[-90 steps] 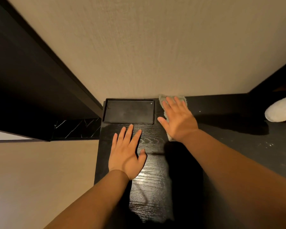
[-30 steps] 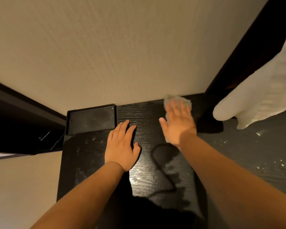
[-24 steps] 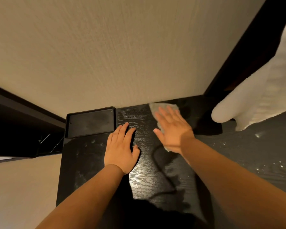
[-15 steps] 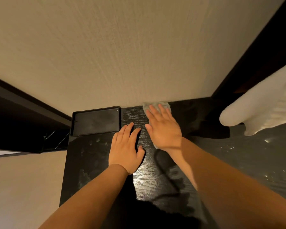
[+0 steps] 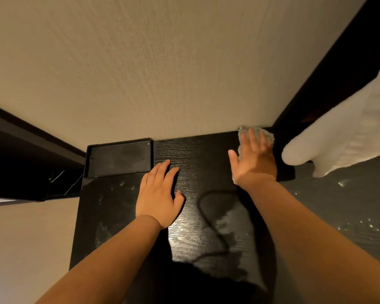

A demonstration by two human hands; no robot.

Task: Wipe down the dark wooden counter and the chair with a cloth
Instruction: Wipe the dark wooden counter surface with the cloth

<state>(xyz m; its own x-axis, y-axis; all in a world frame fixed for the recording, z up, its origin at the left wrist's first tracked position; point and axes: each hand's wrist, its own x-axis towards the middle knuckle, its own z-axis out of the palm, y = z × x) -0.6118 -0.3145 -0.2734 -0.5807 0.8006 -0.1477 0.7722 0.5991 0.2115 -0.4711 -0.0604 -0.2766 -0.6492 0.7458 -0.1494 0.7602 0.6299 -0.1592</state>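
So the right hand (image 5: 253, 163) slid the cloth (image 5: 266, 133) away from the left hand (image 5: 159, 194) to 1 o'clock, back corner of the bench (image 5: 195, 154), both grips flat open, right pressing to wipe, left probably just bracing.

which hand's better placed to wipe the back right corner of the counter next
Right. The right hand presses the cloth flat by that corner; the left hand lies bare on the counter, nearer the black tray.
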